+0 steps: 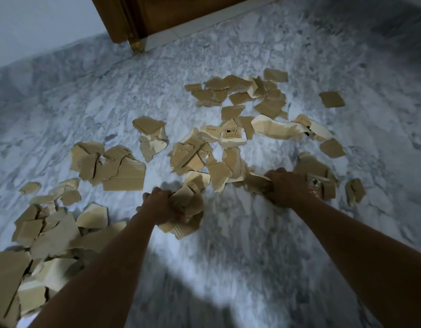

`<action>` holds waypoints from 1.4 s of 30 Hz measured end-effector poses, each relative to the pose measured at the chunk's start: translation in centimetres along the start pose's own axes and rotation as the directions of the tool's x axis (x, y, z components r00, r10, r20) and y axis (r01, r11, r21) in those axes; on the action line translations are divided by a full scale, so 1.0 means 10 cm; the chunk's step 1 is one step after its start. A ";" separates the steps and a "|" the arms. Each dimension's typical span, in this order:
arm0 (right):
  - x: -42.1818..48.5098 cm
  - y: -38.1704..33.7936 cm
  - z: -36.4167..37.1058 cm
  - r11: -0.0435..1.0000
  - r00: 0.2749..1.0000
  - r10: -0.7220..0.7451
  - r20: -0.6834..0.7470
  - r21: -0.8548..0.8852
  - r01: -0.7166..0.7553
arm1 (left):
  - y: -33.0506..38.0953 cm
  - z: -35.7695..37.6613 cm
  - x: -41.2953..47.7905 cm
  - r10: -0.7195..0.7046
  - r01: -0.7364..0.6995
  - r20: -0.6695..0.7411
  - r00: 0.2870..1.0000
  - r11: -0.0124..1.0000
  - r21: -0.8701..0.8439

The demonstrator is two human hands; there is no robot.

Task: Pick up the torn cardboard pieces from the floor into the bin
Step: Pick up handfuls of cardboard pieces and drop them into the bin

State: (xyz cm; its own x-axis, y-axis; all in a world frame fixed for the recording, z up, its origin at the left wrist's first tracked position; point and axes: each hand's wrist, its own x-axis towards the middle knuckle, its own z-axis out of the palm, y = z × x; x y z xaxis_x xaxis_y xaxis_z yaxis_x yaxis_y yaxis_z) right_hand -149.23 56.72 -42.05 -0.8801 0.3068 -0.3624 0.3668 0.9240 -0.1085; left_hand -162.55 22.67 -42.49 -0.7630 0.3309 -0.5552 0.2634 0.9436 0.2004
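1. On the marble floor (pixel 252 245), lots of torn cardboard pieces (pixel 124 171), spread from the near left corner out to the far right, close to the wooden door (pixel 171 13).
2. Left hand (pixel 161 207) clenched around a bunch of scraps (pixel 188 209), the bunch sticking out to the right of the fingers (pixel 155 194) and a bit toward the body.
3. Right hand (pixel 284 188) closed on a pale torn piece (pixel 254 181), that piece poking out to the left of the hand, toward the middle pile (pixel 193 157).
4. Just past the right hand, and touching it or nearly so, more scraps, one with a shiny taped bit (pixel 314 183).
5. No bin anywhere in view, so no way to tell which way the full hands had to go.
6. Nearest loose pieces to the left hand: the big flat heap (pixel 51 235) lying to its left. Nearest to the right hand: the small pair (pixel 356 191) off to its right.
7. Long pale strip (pixel 275 130) far off, lying left to right across the floor, well apart from both hands.
8. Most of the job not yet done, judging by how much lay on the floor.
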 end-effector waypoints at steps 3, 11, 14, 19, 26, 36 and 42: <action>0.00 -0.07 0.01 0.996 1.000 0.013 0.013 -0.093 -0.012 | 0.04 0.00 -0.06 0.004 0.001 0.037 0.999 0.992 -0.126; -0.05 -0.32 -0.24 0.955 0.991 0.000 0.134 0.294 -0.040 | 0.06 0.14 -0.29 0.090 -0.059 0.083 0.992 0.947 -0.316; 0.25 -0.62 -0.45 0.846 0.985 0.000 0.173 0.525 -0.092 | 0.06 0.12 -0.33 0.118 -0.091 0.067 0.991 0.944 -0.318; 0.65 -1.25 -0.35 0.847 0.968 -0.075 0.239 0.528 -0.064 | 0.05 0.15 -0.39 0.110 -0.087 0.076 0.991 0.961 -0.263; 0.32 -1.55 0.09 0.995 0.993 0.030 -0.117 0.094 -0.019 | 0.01 0.22 -0.31 0.128 -0.113 0.049 0.991 0.965 -0.238; -0.01 -0.52 -0.44 0.965 0.991 -0.123 -0.052 0.226 0.132 | 0.45 -0.25 0.04 0.291 -0.290 -0.041 0.956 0.957 0.030; -0.45 -0.20 0.31 0.999 0.996 -0.034 -0.079 0.003 0.035 | 0.61 -0.05 0.16 0.202 -0.202 -0.018 0.979 0.979 -0.033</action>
State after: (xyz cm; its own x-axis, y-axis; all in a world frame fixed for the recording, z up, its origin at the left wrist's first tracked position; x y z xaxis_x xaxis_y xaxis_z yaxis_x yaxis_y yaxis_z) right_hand -145.05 52.79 -43.03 -0.9131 0.2919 -0.2846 0.3370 0.9333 -0.1238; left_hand -162.49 28.92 -41.77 -0.7049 0.5144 -0.4884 0.3931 0.8564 0.3348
